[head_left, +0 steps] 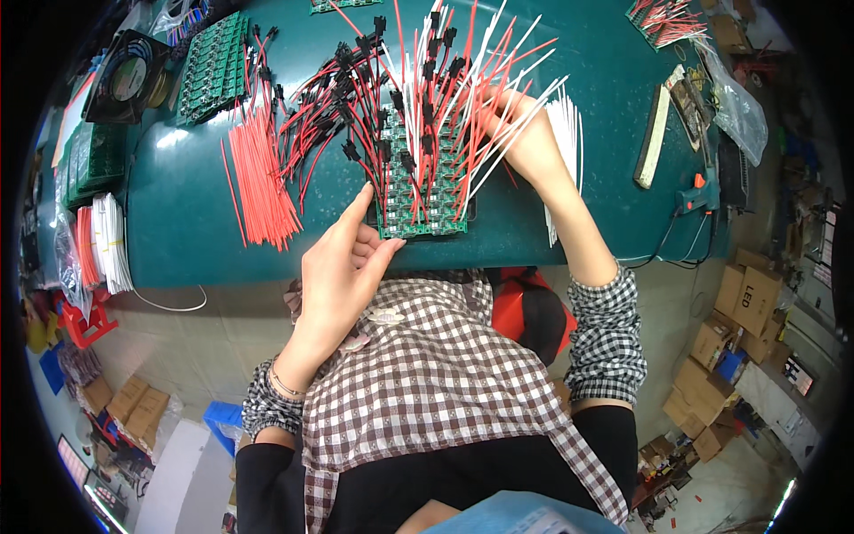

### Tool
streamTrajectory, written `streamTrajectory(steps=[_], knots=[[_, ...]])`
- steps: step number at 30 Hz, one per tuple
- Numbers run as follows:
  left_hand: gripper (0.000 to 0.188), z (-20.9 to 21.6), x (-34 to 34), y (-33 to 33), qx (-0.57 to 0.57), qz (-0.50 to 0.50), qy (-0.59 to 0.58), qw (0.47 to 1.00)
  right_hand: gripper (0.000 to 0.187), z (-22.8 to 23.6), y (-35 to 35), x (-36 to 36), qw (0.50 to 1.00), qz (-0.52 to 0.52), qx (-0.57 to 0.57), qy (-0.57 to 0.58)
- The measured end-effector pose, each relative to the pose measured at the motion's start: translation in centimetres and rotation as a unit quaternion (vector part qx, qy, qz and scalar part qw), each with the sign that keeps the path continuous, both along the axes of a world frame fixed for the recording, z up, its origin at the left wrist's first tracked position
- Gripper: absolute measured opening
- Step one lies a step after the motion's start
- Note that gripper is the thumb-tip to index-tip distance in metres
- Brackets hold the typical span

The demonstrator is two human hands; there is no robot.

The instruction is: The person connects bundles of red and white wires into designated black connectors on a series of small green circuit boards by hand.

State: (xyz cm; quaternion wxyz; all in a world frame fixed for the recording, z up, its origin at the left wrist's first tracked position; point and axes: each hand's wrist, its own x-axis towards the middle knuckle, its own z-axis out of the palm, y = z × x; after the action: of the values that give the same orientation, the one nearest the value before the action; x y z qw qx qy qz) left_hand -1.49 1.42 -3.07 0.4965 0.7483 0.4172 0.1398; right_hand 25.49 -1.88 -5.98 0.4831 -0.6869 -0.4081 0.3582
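Firstly, fingers: left hand (342,267) half open, index and thumb pressed on the near left corner of the green circuit board (425,214), likely steadying it. Right hand (525,133) closed on white wires (516,107) rising from the board's far right; exact pinch hidden by wires. Board lies on the teal surface (178,231) at its near edge, bristling with red, white and black leads. Loose red wires (262,178) lie left of it, within reach; spare green boards (213,67) stacked far left.
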Motion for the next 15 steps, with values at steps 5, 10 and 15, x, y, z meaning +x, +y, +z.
streamTrajectory(steps=[5, 10, 15], knots=[[0.063, 0.2, 0.0, 0.1, -0.011, -0.002, 0.011, 1.000, 0.020, -1.4, 0.1, 0.5, 0.999, -0.003, 0.024, -0.046], [0.062, 0.7, 0.0, 0.4, -0.003, -0.006, 0.002, 1.000, 0.018, 0.7, 0.3, -0.2, 1.000, -0.001, -0.005, 0.004], [0.060, 1.5, 0.8, 1.3, -0.001, -0.020, -0.017, 1.000, 0.020, 0.7, 0.7, 1.1, 1.000, -0.020, 0.016, 0.003]])
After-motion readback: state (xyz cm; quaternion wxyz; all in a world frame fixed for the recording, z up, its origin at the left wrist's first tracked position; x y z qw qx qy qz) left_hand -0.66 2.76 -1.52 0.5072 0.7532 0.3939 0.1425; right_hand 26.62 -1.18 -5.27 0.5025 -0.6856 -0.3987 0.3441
